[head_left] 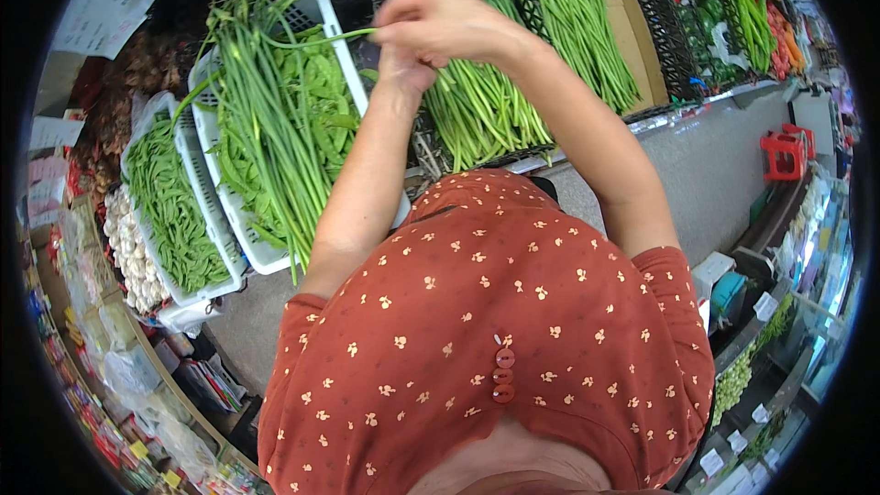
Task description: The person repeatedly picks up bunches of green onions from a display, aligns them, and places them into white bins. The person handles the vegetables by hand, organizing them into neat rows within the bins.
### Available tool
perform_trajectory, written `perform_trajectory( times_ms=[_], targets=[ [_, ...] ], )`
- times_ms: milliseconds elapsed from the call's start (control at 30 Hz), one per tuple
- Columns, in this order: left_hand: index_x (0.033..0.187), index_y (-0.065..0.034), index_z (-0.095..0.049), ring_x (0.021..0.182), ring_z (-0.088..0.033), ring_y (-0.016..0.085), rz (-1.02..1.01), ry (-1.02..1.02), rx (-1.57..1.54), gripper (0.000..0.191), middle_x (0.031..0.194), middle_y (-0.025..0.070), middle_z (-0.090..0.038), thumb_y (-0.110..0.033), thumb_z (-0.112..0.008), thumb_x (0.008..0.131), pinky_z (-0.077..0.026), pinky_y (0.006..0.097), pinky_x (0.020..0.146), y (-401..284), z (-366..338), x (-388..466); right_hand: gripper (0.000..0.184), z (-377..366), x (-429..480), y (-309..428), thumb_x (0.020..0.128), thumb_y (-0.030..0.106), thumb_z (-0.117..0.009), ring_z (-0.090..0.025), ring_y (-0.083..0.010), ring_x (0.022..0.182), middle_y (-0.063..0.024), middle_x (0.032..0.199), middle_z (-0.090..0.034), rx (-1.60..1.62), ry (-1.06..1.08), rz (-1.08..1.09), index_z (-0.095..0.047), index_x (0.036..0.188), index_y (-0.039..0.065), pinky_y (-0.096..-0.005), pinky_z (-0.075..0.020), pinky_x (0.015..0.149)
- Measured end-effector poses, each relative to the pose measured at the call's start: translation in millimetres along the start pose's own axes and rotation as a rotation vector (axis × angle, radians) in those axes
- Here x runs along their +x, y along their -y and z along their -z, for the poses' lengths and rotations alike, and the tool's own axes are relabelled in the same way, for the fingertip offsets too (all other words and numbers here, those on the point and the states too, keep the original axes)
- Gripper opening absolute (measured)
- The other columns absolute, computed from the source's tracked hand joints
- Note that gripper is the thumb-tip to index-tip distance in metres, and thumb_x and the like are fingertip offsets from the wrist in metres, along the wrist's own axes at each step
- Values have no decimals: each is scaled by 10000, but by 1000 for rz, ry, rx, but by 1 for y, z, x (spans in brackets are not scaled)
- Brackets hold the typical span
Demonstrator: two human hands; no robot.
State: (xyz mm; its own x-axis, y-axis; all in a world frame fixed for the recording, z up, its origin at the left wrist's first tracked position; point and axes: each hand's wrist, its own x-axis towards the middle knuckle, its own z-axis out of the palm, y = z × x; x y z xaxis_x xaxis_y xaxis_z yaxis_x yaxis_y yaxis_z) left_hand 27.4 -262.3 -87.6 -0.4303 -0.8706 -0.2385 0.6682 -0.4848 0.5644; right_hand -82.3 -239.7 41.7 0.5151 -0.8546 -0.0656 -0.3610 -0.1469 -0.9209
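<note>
My right hand, slightly blurred, is raised over the vegetable crates. A long green stem, like a garlic scape, reaches its fingertips and appears pinched there. My left hand is just below and partly behind the right one; its fingers are mostly hidden, so its grip is unclear. To the left, a loose bundle of garlic scapes lies across flat green pea pods in a white plastic basket. Cut green stems fill a black crate below and right of my hands.
Further left are a white basket of small green pods and garlic bulbs. More long green stems lie beside cardboard on the right. A red plastic stool stands across the grey floor. Stocked shelves curve along both sides.
</note>
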Motion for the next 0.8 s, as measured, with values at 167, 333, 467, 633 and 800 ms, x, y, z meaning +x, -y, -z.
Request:
perform_trajectory(
  times_ms=[167,333,467,633,800],
  targets=[
    [805,-34,-471,410,-237,102,186,-242,-72,205,514,-26,-313,-201,-406,904,-233,272,425,-1,-10,2,221,38,-70,-86,755,212,-583,-621,-280,672,-187,770,-642,-434,-172,-395,-656,777,5,-367,-489,669],
    [831,-25,-482,410,-243,96,211,-205,16,201,513,-29,-302,-201,-419,904,-228,264,414,-1,-14,5,314,16,-97,-136,749,216,-586,-591,-349,936,-265,967,-598,-678,68,-597,-619,916,-48,-387,-465,841],
    [852,-17,-485,425,-221,90,203,-198,67,209,520,-44,-273,-209,-428,911,-222,255,428,-2,-13,9,318,3,-92,-159,726,164,-583,-582,-348,971,-249,1032,-587,-604,-41,-712,-611,959,-50,-395,-467,846],
    [878,-3,-479,434,-223,83,184,-213,118,225,528,-47,-240,-208,-405,933,-219,244,425,-3,-18,6,251,1,-92,-176,696,61,-569,-592,-339,965,-249,1027,-588,-454,-164,-756,-630,914,-48,-387,-471,825],
    [891,-9,-476,456,-251,96,178,-226,123,228,568,-22,-318,-218,-397,934,-248,260,451,-4,-16,8,119,6,-96,-185,681,78,-648,-558,-254,567,-135,634,-569,97,-360,-724,-572,659,-12,-378,-449,556]
  ],
)
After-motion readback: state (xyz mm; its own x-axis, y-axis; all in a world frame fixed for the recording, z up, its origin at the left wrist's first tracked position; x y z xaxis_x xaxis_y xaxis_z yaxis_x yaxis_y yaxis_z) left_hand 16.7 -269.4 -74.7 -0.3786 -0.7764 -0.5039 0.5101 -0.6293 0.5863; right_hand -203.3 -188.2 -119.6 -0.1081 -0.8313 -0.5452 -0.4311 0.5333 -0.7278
